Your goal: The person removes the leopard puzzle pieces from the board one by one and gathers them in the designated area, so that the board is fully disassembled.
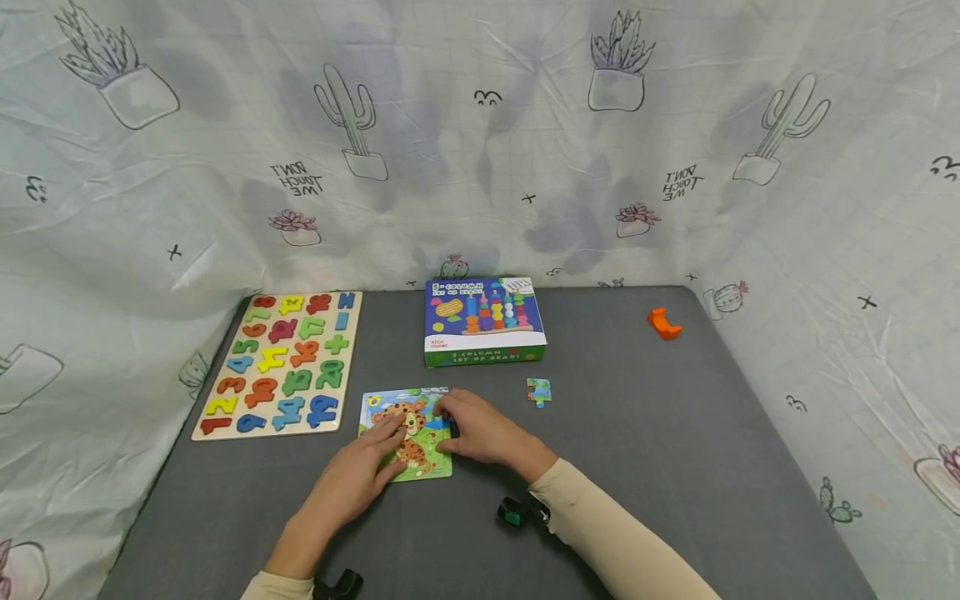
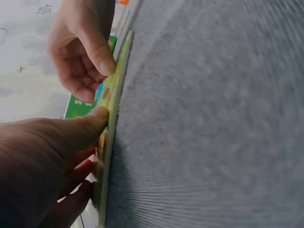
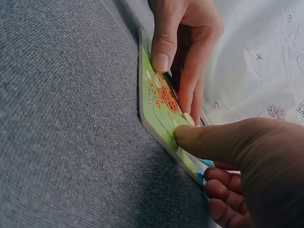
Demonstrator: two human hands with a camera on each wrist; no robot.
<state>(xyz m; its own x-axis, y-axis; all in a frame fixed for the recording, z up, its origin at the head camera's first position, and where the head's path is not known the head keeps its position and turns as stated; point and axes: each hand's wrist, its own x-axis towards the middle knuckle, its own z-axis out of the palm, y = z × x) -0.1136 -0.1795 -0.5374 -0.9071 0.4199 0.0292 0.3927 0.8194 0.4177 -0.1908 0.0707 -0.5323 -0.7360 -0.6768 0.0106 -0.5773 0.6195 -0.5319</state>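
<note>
A small jigsaw puzzle [image 1: 435, 469] with a spotted cartoon animal on a green and blue ground lies flat on the grey table. My left hand [image 1: 358, 471] rests across its left side, the fingers on the picture and the thumb [image 3: 162, 61] pressing near the lower edge. From the right, my right hand [image 1: 480, 427] reaches over the puzzle's right edge. Its thumb [image 3: 187, 135] touches the surface there, apart from the index fingertip near the upper right corner; the other fingers bend by the edge. Part of the picture is hidden under both hands.
A loose jigsaw piece [image 1: 538, 391] lies right of the puzzle. Behind stands a bead-set box [image 1: 485, 321]. A wooden number board [image 1: 288, 364] lies at the left, and an orange curved piece [image 1: 663, 324] at the back right. A patterned cloth [image 1: 487, 167] hangs behind the table.
</note>
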